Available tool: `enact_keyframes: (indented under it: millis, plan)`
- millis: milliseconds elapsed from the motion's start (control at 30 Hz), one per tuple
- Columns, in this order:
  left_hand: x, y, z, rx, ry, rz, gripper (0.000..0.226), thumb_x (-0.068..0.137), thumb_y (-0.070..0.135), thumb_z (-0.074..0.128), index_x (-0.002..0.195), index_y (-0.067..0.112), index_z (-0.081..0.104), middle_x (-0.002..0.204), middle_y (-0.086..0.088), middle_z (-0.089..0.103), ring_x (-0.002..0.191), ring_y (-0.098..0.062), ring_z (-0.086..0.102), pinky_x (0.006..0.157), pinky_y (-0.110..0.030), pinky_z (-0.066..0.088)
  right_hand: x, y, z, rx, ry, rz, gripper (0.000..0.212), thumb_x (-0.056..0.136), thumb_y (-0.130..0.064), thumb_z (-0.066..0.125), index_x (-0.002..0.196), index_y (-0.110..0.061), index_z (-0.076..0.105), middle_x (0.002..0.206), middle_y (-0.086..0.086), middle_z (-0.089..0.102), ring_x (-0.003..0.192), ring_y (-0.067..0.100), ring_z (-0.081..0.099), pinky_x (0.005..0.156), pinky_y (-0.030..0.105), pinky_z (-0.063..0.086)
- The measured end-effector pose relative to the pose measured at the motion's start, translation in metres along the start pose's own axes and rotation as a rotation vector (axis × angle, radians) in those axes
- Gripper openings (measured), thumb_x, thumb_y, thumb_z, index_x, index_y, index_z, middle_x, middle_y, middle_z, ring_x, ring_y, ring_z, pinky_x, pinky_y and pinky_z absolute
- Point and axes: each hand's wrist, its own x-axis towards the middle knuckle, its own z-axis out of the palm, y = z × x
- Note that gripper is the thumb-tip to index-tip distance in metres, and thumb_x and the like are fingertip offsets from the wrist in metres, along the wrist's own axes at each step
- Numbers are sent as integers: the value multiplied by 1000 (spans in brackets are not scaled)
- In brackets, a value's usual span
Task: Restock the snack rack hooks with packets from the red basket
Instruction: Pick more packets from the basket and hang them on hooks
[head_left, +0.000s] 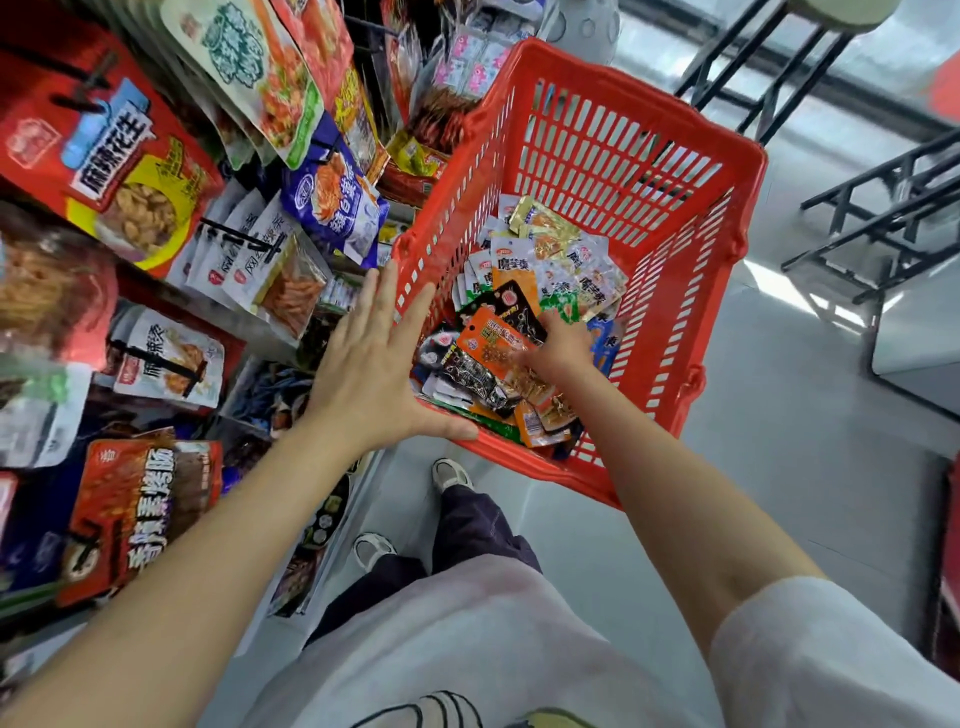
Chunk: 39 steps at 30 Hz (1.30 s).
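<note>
Snack rack (156, 218) fills the left side: packets hang on black hooks (239, 240), several rows deep, some pegs thinly stocked.

Left hand (374, 364): flat, fingers spread and straight, hovering at the red basket's near-left corner; thumb lies along the near rim. Holds nothing. Appears to steady the basket, though contact is not certain.

Red basket (613, 130) sits right of the rack, tilted, its bottom covered with loose small packets.

Right hand (558, 348): down inside the basket, fingers curled onto an orange packet (493, 345) on top of the pile. Motion blur; whether the pinch is closed cannot be told.

Step in hand, as judged: picking one packet. To do well: take it by the top edge so the hang hole stays free, lift a single packet clear of its neighbours, match the print to the right hook before threading.
</note>
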Motion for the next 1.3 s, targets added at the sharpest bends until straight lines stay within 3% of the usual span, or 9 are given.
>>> enact_keyframes:
  millis: [167,333,533,633,700,867,1033,1133,1300]
  plan:
    - [0,-6,-5,-53,-27,45,156,35,106,37,160,29,-13,165,-1,-31,153,-19,-26,123,-42,-4,1,-9,9,-24,9,-35,77,84,-45,77,148,-27,38,158,23,19,148,42,14,115,58,29]
    - [-1,-12,-10,-80,-73,56,158,34,97,52,159,29,-17,162,6,-35,151,-12,-29,116,-39,-3,5,-9,15,-58,-1,-103,80,83,-45,78,149,-20,39,154,23,27,144,41,27,113,55,35]
    - [-1,-8,-10,-85,-68,27,161,34,94,56,160,25,-18,162,8,-36,149,-8,-31,115,-36,-4,0,-16,19,-144,105,-245,66,89,-31,76,142,-13,41,137,22,37,121,40,47,94,47,49]
    - [-1,-7,-11,-88,-71,27,161,34,94,57,159,25,-17,162,8,-35,150,-8,-29,115,-37,-4,-1,-22,14,-56,45,-300,51,90,-19,74,132,-10,45,125,19,52,99,36,60,73,38,48]
    - [-2,-7,-13,-99,-78,26,160,34,93,57,159,26,-17,163,9,-34,150,-8,-29,116,-39,-3,0,-22,8,51,-8,-308,48,90,-17,74,129,-11,46,118,14,61,92,30,61,70,37,50]
    - [-5,-11,-18,-167,-105,47,158,34,90,62,160,30,-13,163,13,-33,149,-5,-29,124,-50,7,-2,-27,-29,413,-40,-247,55,93,-21,71,136,-13,37,118,7,59,95,22,61,81,39,53]
    - [-4,-10,-17,-174,-93,37,160,33,90,62,161,28,-12,163,13,-32,149,-4,-29,126,-48,5,-8,-30,-17,-4,-358,-325,48,98,-18,62,139,-6,41,114,8,56,103,27,56,88,36,47]
    - [-5,-10,-16,-187,-90,31,160,33,90,62,161,28,-12,163,14,-31,148,-3,-30,125,-46,4,-7,-28,15,-190,-360,-338,69,93,-28,70,146,-4,34,139,21,49,126,38,49,93,41,44]
    - [-4,-11,-16,-183,-79,22,161,32,90,62,161,27,-12,163,16,-30,143,1,-33,123,-44,4,-4,-26,27,-28,-383,-356,94,81,-31,83,151,-7,26,152,15,42,137,34,44,103,39,41]
